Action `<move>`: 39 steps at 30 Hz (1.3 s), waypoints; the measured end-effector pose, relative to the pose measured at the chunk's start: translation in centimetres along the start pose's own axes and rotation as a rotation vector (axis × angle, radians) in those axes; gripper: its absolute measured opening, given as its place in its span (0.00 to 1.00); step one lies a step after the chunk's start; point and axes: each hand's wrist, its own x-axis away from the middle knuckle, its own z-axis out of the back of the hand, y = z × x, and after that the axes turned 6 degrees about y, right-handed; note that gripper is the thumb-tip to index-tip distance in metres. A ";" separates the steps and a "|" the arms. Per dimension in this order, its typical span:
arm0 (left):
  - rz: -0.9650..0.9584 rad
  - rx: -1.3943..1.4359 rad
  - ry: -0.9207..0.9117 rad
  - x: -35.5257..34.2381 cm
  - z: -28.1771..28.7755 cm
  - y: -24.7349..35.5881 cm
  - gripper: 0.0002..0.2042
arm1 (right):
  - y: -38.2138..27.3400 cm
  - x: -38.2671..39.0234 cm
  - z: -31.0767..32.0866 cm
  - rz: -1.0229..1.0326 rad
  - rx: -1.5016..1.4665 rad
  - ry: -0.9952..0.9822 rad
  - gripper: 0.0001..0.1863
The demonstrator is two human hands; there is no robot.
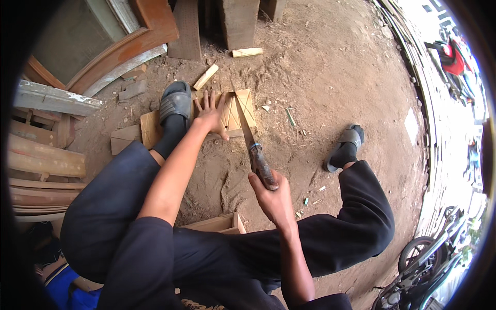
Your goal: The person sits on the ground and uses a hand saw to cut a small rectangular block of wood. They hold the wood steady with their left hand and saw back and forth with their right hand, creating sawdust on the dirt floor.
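A wooden board (231,120) with pencil lines drawn across it lies low over the dirt ground, its left part under my sandalled foot (175,101). My left hand (211,114) presses flat on the board with its fingers spread, just right of that foot. Wrapped round the dark, worn handle of a handsaw (262,166) is my right hand (273,196). The saw's narrow blade (244,121) reaches up and away across the board's right part, along one of the slanting lines. A blue tie circles the saw where blade meets handle.
Two small wood offcuts (206,77) (247,52) lie beyond the board. A framed wooden panel (88,46) and stacked timber (46,155) stand at the left. Below my hands is a wooden box (219,223). My other foot (345,147) rests at right; motorcycles (423,258) stand farther right.
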 end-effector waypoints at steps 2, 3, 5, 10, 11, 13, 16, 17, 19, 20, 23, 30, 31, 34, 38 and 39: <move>-0.015 0.002 0.068 0.0 -0.9 -0.1 0.77 | 0.6 0.4 0.2 0.000 0.001 -0.005 0.15; -0.020 0.003 0.102 -0.1 -1.3 -0.1 0.76 | 0.6 0.7 0.4 0.002 0.002 0.004 0.15; -0.076 -0.045 0.156 0.3 -1.6 0.2 0.75 | 0.7 1.3 0.3 0.013 -0.018 0.012 0.15; -0.163 -0.017 0.165 0.5 -2.4 0.5 0.72 | 1.7 2.5 0.5 -0.015 -0.032 0.064 0.15; -0.179 0.000 0.161 0.4 -2.3 1.1 0.72 | 1.8 2.6 0.6 -0.023 -0.039 0.076 0.15; -0.188 0.029 0.208 -0.1 -3.4 3.5 0.71 | 2.0 2.8 1.4 -0.080 -0.036 0.099 0.16; -0.163 0.033 0.201 -0.7 -3.4 4.9 0.72 | 2.4 2.4 2.1 -0.046 0.030 0.096 0.15; -0.132 0.024 0.170 -0.9 -2.8 4.7 0.73 | 2.4 2.1 2.4 -0.031 0.045 0.085 0.14; -0.126 -0.007 0.114 -0.9 -2.7 4.0 0.74 | 2.0 2.1 2.8 -0.022 0.066 0.087 0.14; -0.137 -0.004 0.138 -1.0 -2.8 4.3 0.75 | 1.8 2.3 2.9 -0.034 0.043 0.093 0.14; -0.155 -0.003 0.195 -1.4 -3.3 4.6 0.75 | 1.9 3.4 3.2 -0.057 0.027 0.070 0.15; -0.153 0.012 0.167 -1.9 -3.2 4.3 0.75 | 1.1 8.2 5.9 -0.104 0.060 0.059 0.14; -0.150 0.006 0.168 -1.9 -3.3 4.5 0.75 | 1.2 7.8 5.9 -0.109 0.044 0.061 0.14; -0.128 -0.018 0.154 -1.7 -2.7 4.5 0.72 | 1.3 4.1 4.2 -0.090 -0.001 0.076 0.15; -0.104 0.129 0.158 -2.3 -2.9 4.1 0.58 | -0.3 4.1 3.8 -0.082 0.036 0.059 0.16; -0.088 0.205 0.179 -2.8 -3.8 3.5 0.54 | -1.1 5.3 4.2 -0.086 0.064 0.044 0.16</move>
